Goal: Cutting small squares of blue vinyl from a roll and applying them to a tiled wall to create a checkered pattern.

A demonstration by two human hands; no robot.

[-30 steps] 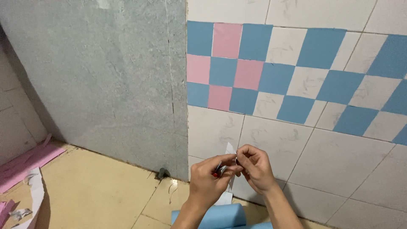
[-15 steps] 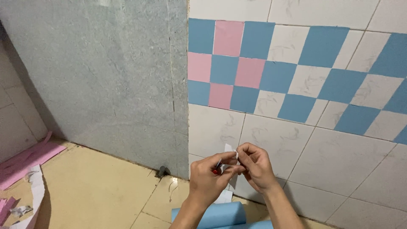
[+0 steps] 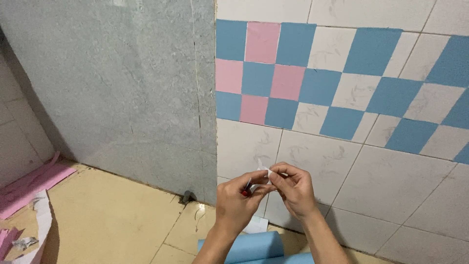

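Observation:
My left hand (image 3: 236,201) and my right hand (image 3: 292,188) meet in front of the tiled wall, low in the head view. Between their fingertips is a small white scrap of paper or backing film (image 3: 263,170). The left hand also grips a small tool with a red part (image 3: 245,191), mostly hidden by the fingers. The right hand's thumb and forefinger pinch the scrap's edge. Below my forearms lies a blue roll of sheet material (image 3: 254,248).
White wall tiles (image 3: 400,186) carry blue and pink square patches (image 3: 273,80) in a checker pattern. A grey panel (image 3: 112,88) covers the left wall. Pink sheet offcuts (image 3: 29,183) and white scraps (image 3: 41,215) lie on the yellow floor at left.
The two hands stay together at the same spot, with only slight finger movement on the white scrap. The view has barely shifted.

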